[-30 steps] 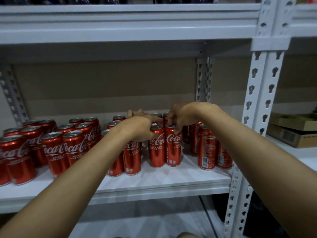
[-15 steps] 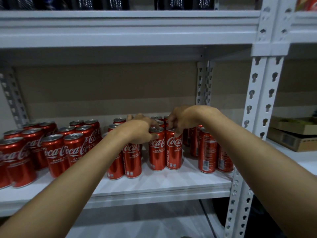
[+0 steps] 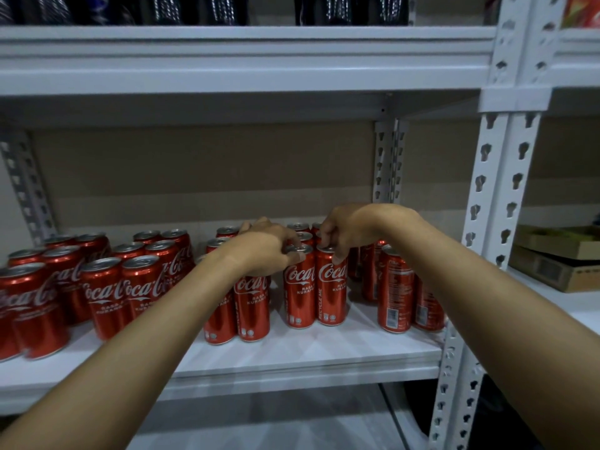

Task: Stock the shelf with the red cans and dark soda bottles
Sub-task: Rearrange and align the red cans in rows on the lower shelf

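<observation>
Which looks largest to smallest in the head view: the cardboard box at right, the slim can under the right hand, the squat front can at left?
1. Cardboard box, though cut off by the frame edge.
2. Squat front can and slim can: too alike to rank, one wider, one taller.

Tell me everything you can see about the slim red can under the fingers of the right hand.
The slim red can is tall and narrow, apparently metal, with a silver top rim. Its red side shows part of a white Coca-Cola script, smaller white text and "RECYCLE ME" running vertically. It stands upright on the white shelf, near the front, apparently touching a matching can on its left. The right hand pinches its top rim from above with curled fingers. Whether it is opened cannot be seen.
</observation>
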